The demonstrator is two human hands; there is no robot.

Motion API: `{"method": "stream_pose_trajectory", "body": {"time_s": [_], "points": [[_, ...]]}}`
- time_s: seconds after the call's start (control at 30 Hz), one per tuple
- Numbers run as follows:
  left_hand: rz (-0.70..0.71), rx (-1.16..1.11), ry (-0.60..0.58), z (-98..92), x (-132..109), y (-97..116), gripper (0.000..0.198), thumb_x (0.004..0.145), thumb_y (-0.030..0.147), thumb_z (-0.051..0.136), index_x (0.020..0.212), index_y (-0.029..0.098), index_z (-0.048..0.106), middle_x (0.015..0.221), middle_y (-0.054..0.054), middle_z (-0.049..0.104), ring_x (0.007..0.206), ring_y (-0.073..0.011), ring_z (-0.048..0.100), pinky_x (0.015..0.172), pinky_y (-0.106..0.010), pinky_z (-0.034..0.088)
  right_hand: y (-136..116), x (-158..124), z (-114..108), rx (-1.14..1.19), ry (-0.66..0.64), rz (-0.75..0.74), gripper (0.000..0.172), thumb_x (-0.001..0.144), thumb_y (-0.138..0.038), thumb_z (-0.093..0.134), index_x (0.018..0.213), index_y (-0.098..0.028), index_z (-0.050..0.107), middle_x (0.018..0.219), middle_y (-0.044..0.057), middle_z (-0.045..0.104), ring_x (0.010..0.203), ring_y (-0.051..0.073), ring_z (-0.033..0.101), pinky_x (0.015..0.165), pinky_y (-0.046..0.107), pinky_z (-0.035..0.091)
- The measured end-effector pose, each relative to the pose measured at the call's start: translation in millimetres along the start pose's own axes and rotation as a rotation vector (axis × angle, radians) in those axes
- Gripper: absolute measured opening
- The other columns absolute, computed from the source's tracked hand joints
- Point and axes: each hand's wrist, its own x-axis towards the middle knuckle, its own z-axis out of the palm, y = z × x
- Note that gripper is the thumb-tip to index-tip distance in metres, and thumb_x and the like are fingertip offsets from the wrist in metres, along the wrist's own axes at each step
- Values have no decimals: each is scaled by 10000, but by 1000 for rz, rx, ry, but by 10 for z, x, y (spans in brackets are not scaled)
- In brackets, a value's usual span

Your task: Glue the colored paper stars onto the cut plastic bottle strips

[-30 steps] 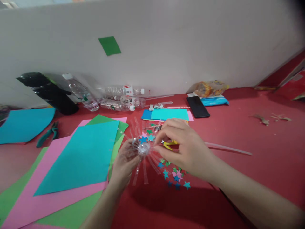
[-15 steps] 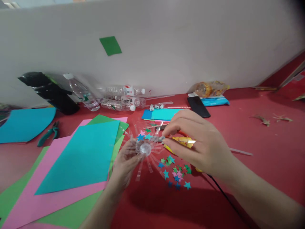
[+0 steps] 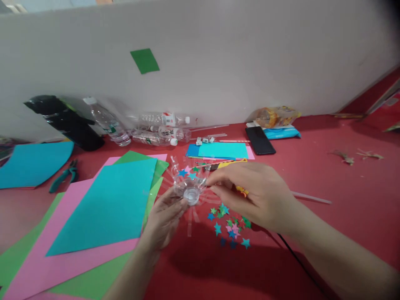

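Above the red desk (image 3: 346, 229), a clear, round plastic piece (image 3: 191, 196) with thin strips (image 3: 189, 225) splayed outward was held at its left side by the left hand (image 3: 168, 210), while one strip (image 3: 202, 183) reaching rightward seemed pinched in the narrow grip of the right hand (image 3: 259, 196).

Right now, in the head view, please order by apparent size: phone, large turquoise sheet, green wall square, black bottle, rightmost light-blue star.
Large turquoise sheet
Black bottle
Phone and green wall square: too alike to rank
Rightmost light-blue star
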Motion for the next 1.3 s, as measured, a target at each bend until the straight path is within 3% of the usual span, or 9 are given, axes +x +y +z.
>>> {"method": "stream_pose_trajectory", "body": {"time_s": [0.3,0.5,0.67,0.83,1.07,1.3], "points": [[-45,13,-4,-18,-5,-12,431,621,289,869,1018,175,744,1080,-102,746,965,-223,704,825,-274,566,75,53,-35,-89,224,-161,140,924,-118,536,896,-217,631,874,35,649,799,164,560,734,343,452],[-24,45,-51,12,-15,9,394,635,312,854,997,184,763,993,-102,755,825,-206,716,723,-278,583,112,58,-1,-117,156,-197,95,927,-169,565,959,-210,645,908,43,599,853,176,541,775,358,445],[-51,26,-52,-25,-10,-16,407,617,319,867,995,203,770,1030,-81,753,817,-171,711,760,-246,575,152,49,26,-121,124,-192,117,929,-175,555,982,-211,653,938,48,594,880,180,529,805,367,434],[-51,41,-73,-56,-8,-28,388,644,321,849,1010,219,769,1007,-74,761,751,-158,707,690,-231,574,160,50,20,-136,75,-200,131,913,-188,578,1011,-182,664,970,62,594,877,181,508,829,378,416],[-102,7,-73,-110,-3,-49,414,628,316,858,1022,229,769,1086,-75,756,945,-203,708,797,-251,578,157,44,3,-111,-7,-145,151,907,-234,612,1049,-198,650,1040,70,569,943,194,474,864,383,409],[-97,-6,-113,-54,-6,-22,433,594,339,882,998,221,781,1010,-59,777,882,-175,720,789,-207,567,162,37,9,-99,43,-212,109,940,-238,582,980,-184,668,979,58,591,950,185,497,879,385,415]]}}
